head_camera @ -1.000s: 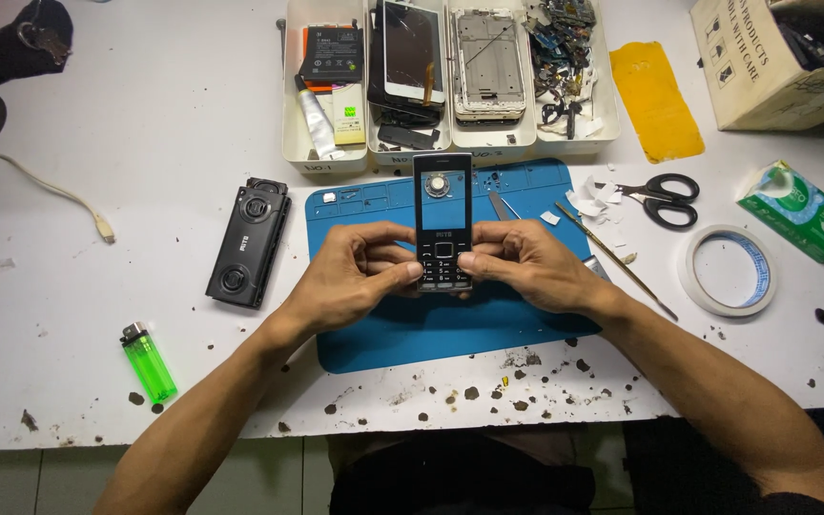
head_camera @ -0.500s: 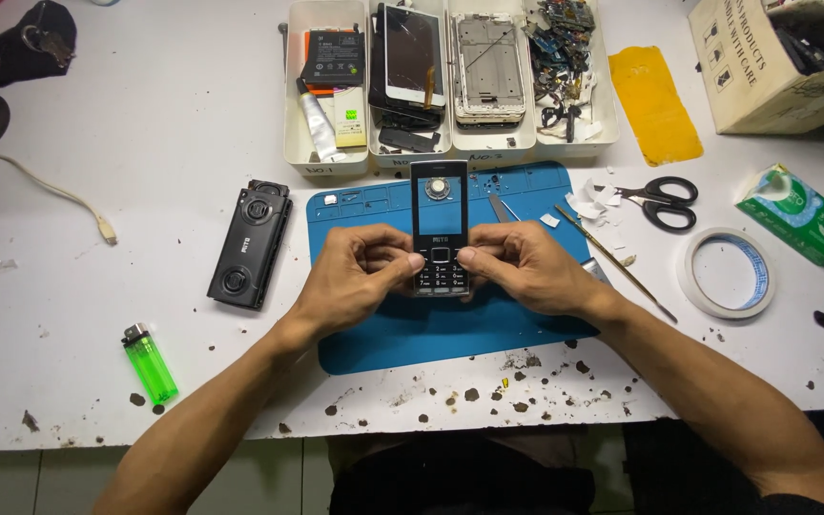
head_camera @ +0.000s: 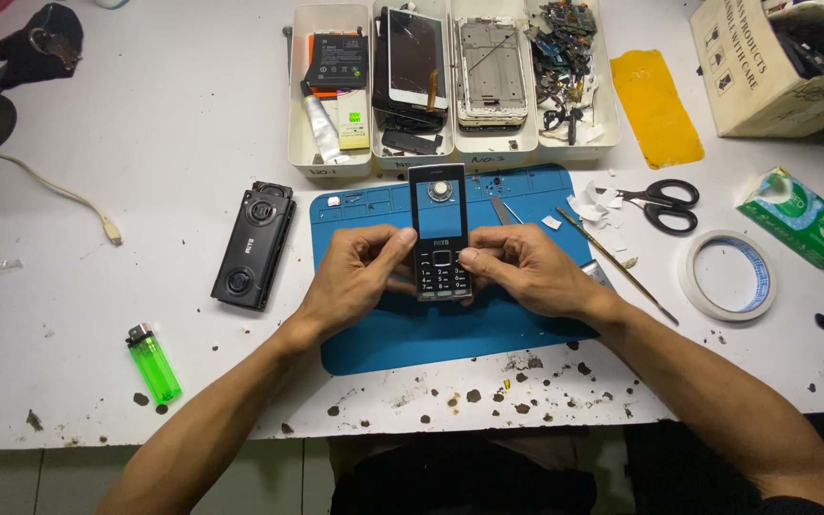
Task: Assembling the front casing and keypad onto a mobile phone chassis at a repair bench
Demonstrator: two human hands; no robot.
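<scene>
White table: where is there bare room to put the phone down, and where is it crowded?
Bare table lies between the black speaker and the cable, and between the green lighter and the blue mat. The mat's near part is also bare. It is crowded at the trays, scissors and tape roll. Both hands hold the phone.

Bright, even overhead light, soft short shadows under the hands [head_camera: 450,272], sharp focus, slight wide-angle bending at edges.
</scene>
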